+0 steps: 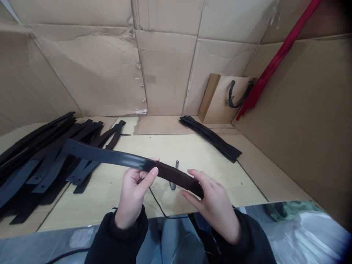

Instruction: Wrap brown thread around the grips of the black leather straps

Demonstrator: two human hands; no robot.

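- We grip a dark leather strap with both hands, our left hand and right hand each closed on it, held above the table.
- A small metal strip lies just beneath it.
- Loose straps pile along the left edge.
- A strap bundle lies at the far edge.
- A kraft paper bag stands near the far right corner.

Legend: no legible characters in your view. The leather strap you hold, the kraft paper bag and the cardboard sheeting show no readable text, label or number.
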